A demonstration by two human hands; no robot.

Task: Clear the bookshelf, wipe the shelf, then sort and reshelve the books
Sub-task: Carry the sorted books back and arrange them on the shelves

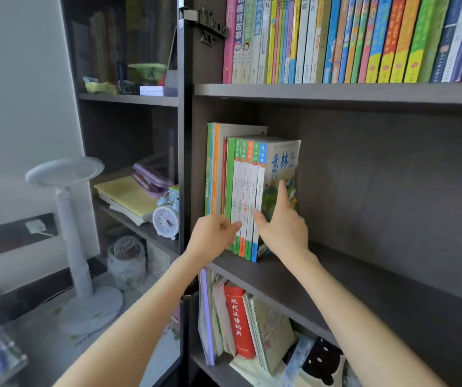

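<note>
Head view | bookshelf (391, 177): middle shelf (405, 289) carries upright books (248, 191) at its left end | right hand (283, 230) released, fingers (282, 191) flat against outermost cover | left hand (213, 236) curled at spines, I cannot tell any grip.

I see a dark brown wooden bookshelf (336, 93). Its boards look matt, with a faint grain. The row of thin paper books with green, orange and blue spines (248, 191) has smooth, shiny covers that catch the light. The dark metal hinge (206, 23) up top looks dull. The glass cabinet door (126, 129) is glossy and shows reflections. The white round-headed desk lamp (65, 171) looks like smooth plastic. The thick red dictionary (238, 322) has a shiny cover. The pale green paper notebook (274, 331) has a wire coil.
</note>
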